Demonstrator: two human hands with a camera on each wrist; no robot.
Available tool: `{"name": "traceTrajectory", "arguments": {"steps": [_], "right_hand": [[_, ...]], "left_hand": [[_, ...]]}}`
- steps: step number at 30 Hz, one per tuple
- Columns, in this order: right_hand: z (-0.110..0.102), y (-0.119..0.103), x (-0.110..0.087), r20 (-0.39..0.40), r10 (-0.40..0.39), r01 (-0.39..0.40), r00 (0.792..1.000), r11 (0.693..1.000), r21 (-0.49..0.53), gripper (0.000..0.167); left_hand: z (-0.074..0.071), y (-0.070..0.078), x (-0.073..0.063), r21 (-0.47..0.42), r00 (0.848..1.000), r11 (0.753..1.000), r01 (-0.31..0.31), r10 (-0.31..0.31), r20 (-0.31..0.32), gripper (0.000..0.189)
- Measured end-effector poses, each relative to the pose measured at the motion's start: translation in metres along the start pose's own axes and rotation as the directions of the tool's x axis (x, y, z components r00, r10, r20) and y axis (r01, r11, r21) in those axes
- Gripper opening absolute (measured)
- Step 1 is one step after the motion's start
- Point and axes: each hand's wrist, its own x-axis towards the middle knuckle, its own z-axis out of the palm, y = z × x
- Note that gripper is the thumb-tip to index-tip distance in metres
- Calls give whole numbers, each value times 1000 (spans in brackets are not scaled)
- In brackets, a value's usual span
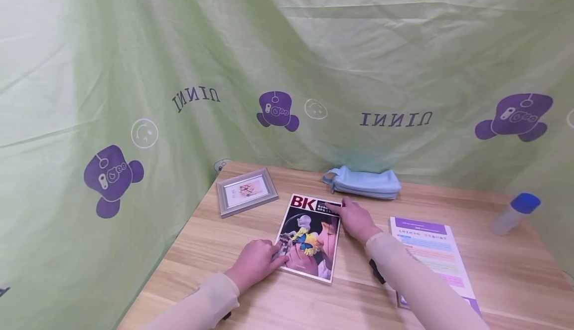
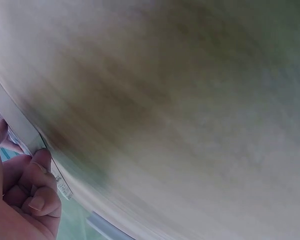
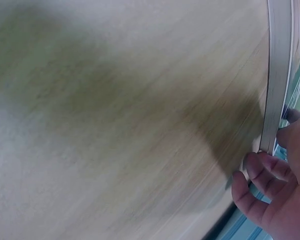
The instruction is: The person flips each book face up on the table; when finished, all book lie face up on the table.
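A magazine [image 1: 309, 238] with red BK lettering and a blue butterfly on its cover lies face up on the wooden table [image 1: 193, 265]. At its lower left edge, my left hand [image 1: 255, 262] grips it, thumb over the cover. My right hand [image 1: 356, 220] holds the upper right corner. In the left wrist view, curled fingers of the left hand [image 2: 30, 192] meet the edge of the magazine [image 2: 21, 120]. The right wrist view has the pale page edges of the magazine [image 3: 278, 75] between thumb and fingers of the right hand [image 3: 280, 187]; the underside is hidden.
A silver picture frame [image 1: 246, 191] lies to the left. Behind the magazine is a light blue pencil case [image 1: 365, 183]. A purple and white book [image 1: 432, 255] lies beside my right forearm, and a blue-capped bottle [image 1: 525, 204] stands far right. Green printed cloth [image 1: 341, 61] hangs behind.
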Motion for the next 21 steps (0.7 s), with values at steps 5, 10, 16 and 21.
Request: {"name": "traceTrajectory", "arguments": {"steps": [5,10,16,21], "right_hand": [[-3,-3,0,-14,-10,10,1000,1000,9,49],[-4,-5,0,-30,-25,25,999,1000,1,47],[-1,-4,0,-35,-37,36,999,999,-23,48],[1,-4,2,-17,-30,30,999,999,-41,51]], "left_hand": [[-2,3,0,14,1000,1000,-8,8,7,35],[-2,3,-1,5,1000,1000,-3,3,7,33],[-1,5,-1,7,1000,1000,-10,10,16,35],[-2,7,-2,2,1000,1000,-3,3,23,36]]}}
